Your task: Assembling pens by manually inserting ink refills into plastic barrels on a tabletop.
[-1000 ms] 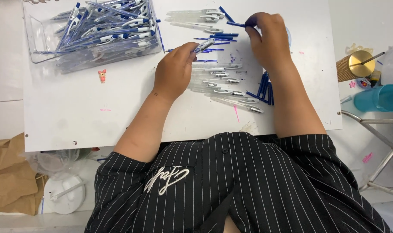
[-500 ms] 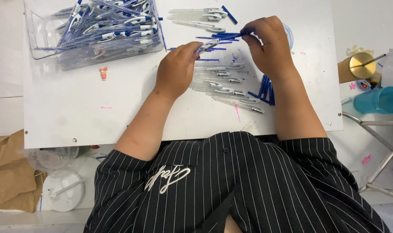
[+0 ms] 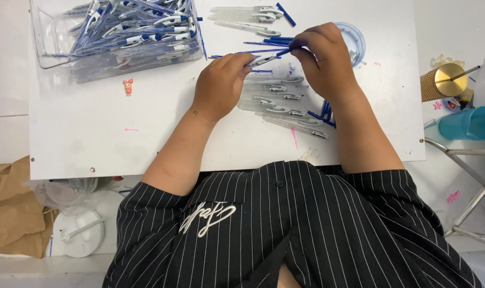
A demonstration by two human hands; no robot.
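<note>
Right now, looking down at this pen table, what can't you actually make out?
Head view only:
- Pen joint: covered by the fingers of the left hand and right hand.
- Clear bin: its top is cut off by the frame edge.
- Round clear dish: partly behind the right hand; contents too small.
- Blue refills: mostly under the right forearm.

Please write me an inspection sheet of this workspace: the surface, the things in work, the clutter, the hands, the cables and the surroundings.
Surface: white table, with small pink marks.
Job's things: clear pen barrel and blue refill held between both hands; row of clear barrels below them; clear bin of pens, top left; blue parts beside the right wrist.
Clutter: small pink figure; round clear dish.
Hands: left hand and right hand both pinch the barrel.
Cables: nothing seen.
Surroundings: teal cup, gold container, brown paper bag.
</note>
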